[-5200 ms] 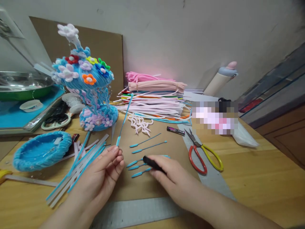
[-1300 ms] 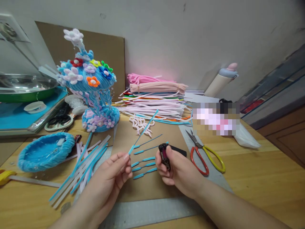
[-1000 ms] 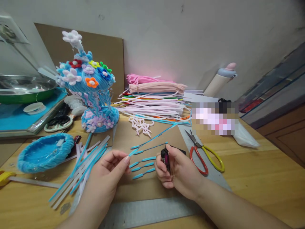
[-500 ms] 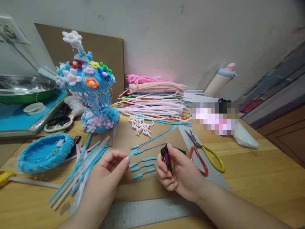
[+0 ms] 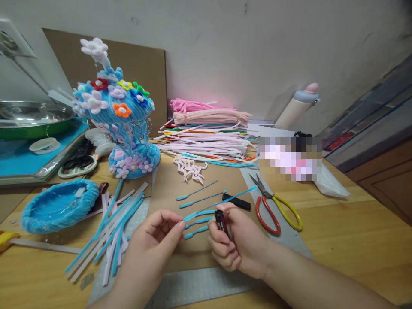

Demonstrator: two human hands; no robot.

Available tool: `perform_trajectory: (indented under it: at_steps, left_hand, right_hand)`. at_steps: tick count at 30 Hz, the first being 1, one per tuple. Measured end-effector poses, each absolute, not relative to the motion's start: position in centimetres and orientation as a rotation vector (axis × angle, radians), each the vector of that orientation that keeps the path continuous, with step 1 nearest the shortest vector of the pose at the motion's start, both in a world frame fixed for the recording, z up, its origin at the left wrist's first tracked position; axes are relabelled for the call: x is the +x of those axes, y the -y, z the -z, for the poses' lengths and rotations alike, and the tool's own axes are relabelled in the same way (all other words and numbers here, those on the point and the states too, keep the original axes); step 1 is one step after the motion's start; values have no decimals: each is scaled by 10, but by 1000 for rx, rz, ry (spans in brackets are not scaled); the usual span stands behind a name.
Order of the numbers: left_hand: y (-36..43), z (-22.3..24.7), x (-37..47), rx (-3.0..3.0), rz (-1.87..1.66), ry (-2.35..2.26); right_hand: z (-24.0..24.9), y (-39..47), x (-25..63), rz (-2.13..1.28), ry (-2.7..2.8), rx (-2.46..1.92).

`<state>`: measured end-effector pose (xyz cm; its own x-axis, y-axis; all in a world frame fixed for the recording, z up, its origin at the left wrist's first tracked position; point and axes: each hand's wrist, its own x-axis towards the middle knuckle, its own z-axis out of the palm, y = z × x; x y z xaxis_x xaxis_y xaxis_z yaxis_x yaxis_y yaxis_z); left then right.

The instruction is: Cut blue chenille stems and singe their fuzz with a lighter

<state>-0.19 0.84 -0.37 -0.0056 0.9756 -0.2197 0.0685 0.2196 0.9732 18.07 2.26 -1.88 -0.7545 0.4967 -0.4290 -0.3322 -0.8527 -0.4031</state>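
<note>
Between thumb and fingers, my left hand [image 5: 165, 236] pinches one end of a blue pipe cleaner [image 5: 225, 200], which slants up to the right with a thin, trimmed stretch and a fluffy far tip. My right hand [image 5: 233, 240] is closed round a dark lighter [image 5: 221, 221], its top just under the pipe cleaner; I see no flame. Below and behind lie several more blue pipe cleaner pieces [image 5: 201, 199] with thinned parts, on a brown cardboard sheet [image 5: 186, 259]. A black stick-like object [image 5: 236, 201] rests behind my right hand.
Scissors [image 5: 268, 214] with red and yellow handles lie at right. Pipe cleaner bundles [image 5: 209, 143] are stacked at the back. A flowered blue pipe cleaner model [image 5: 120, 103] stands at left, near a blue fuzzy dish [image 5: 61, 206] and loose strips [image 5: 111, 231]. A bottle [image 5: 296, 109] leans back right.
My left hand has moved slightly right, and the held pipe cleaner now reaches over the lighter toward the scissors. My right hand has dropped a little with the lighter.
</note>
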Motion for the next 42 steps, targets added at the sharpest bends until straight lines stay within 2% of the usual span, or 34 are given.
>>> perform_trajectory:
  at_steps: [42]
  left_hand:
    - [-11,1,-2,1100,-965,-1377]
  right_hand:
    - [10,-26,191,-2480,414,-652]
